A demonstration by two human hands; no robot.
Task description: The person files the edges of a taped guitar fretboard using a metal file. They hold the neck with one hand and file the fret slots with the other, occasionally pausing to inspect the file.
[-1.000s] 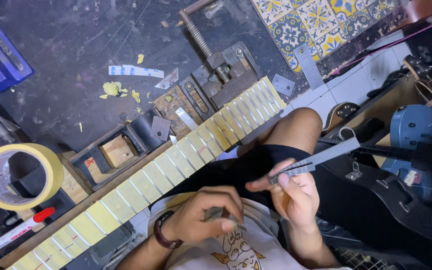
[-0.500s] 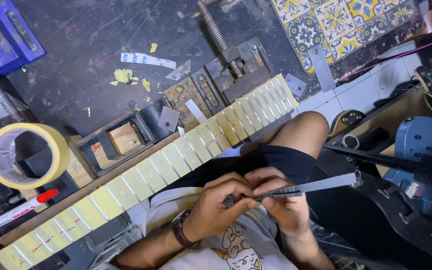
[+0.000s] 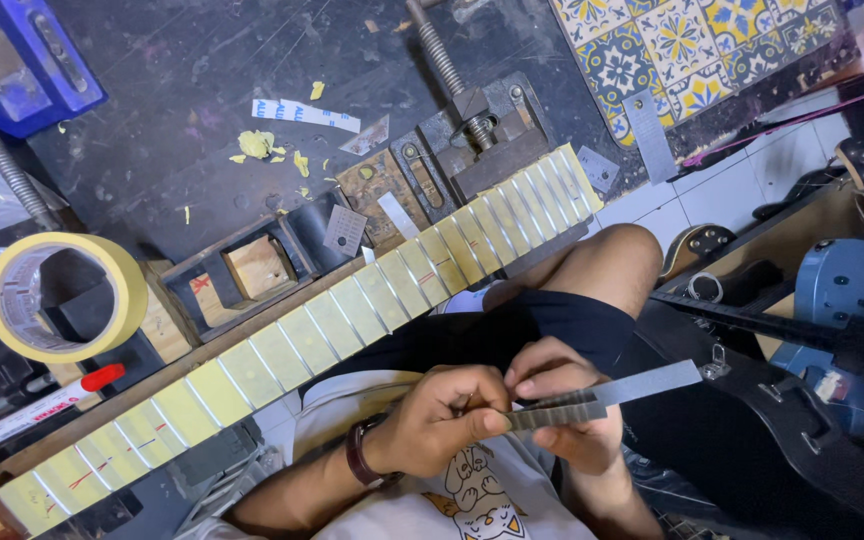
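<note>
Head view: both hands, left hand [image 3: 447, 420] and right hand [image 3: 562, 410], pinch 1 flat metal file [image 3: 612, 393] over the lap, just below the taped guitar neck [image 3: 302, 335] at the bench [image 3: 172, 120] edge.

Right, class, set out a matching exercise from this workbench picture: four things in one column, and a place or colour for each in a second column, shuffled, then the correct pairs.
Column one:
1. roll of masking tape
2. guitar neck
3. metal file
4. marker pen

Column two:
A. white body with a red cap
B. held between both hands above the lap
C. yellowish ring at the left of the bench
D. lying slantwise across the bench, its fretboard covered in taped strips

Pairs: 1-C, 2-D, 3-B, 4-A
</note>
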